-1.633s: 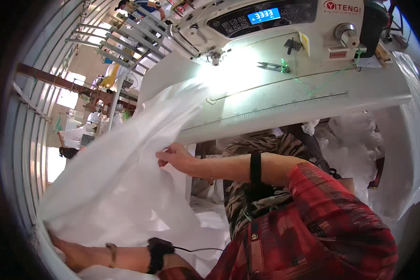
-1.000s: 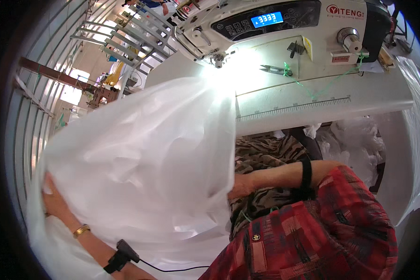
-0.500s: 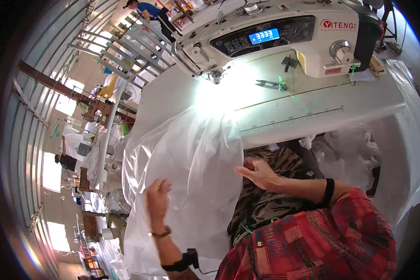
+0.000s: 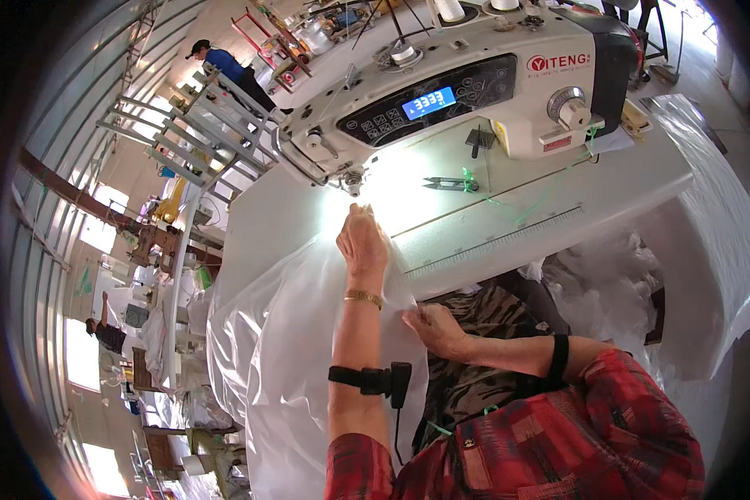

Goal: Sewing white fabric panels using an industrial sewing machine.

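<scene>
A thin white translucent sheet (image 4: 283, 333) drapes from the sewing machine table down over my lap. Close below the presser foot of the sewing machine (image 4: 442, 92), my left hand (image 4: 363, 242) is closed on the sheet's upper edge, its fingertips in the bright lamp light. Lower down, my right hand (image 4: 436, 330) pinches the sheet's right edge beside my camouflage trousers. Part of that grip is hidden by the fingers. Thread snips (image 4: 448, 183) with green thread tied to them lie on the table, right of the needle.
A printed ruler scale (image 4: 496, 242) runs along the table (image 4: 592, 179) near its front edge. More white sheeting (image 4: 608, 279) is bunched to the right of my lap. A metal rack (image 4: 200, 137) stands at the left, and two people work in the background.
My left hand has moved up and right from over the sheet to its edge near the needle. My right hand has shifted slightly left and down onto the sheet's edge. The view has shifted.
</scene>
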The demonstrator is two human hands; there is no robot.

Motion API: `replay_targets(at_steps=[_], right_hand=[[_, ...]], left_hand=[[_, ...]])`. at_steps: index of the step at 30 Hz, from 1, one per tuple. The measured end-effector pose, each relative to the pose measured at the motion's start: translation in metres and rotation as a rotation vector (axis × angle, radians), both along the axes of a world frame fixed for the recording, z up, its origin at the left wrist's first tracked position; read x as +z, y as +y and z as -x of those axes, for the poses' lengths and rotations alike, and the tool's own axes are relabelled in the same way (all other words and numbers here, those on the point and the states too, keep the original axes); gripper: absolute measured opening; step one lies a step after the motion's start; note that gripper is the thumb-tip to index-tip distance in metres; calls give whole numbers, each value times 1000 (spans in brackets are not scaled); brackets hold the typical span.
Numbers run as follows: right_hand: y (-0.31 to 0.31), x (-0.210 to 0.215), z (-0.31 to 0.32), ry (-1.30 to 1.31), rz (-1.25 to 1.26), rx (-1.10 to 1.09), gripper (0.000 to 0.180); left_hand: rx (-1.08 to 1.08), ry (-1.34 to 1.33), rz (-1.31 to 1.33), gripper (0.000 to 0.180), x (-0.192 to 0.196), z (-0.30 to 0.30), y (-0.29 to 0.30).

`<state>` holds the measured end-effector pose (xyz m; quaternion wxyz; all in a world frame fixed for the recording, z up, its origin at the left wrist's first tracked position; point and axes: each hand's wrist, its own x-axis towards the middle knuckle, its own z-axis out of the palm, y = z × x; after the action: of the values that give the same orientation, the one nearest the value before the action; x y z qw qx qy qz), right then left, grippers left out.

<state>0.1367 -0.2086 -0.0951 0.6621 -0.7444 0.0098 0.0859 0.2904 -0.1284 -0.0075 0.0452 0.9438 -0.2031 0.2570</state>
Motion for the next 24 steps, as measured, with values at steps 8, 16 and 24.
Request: replay_targets(at_steps=[8, 16, 24], right_hand=[[-15, 16, 7, -184, -108, 105, 43], [-24, -43, 43, -68, 79, 56, 33], [-13, -22, 64, 136, 104, 318, 31]], left_hand=[[0, 165, -40, 12, -1, -5, 26], [-53, 43, 43, 42, 4, 86, 51], [332, -49, 241, 53, -59, 236, 128]])
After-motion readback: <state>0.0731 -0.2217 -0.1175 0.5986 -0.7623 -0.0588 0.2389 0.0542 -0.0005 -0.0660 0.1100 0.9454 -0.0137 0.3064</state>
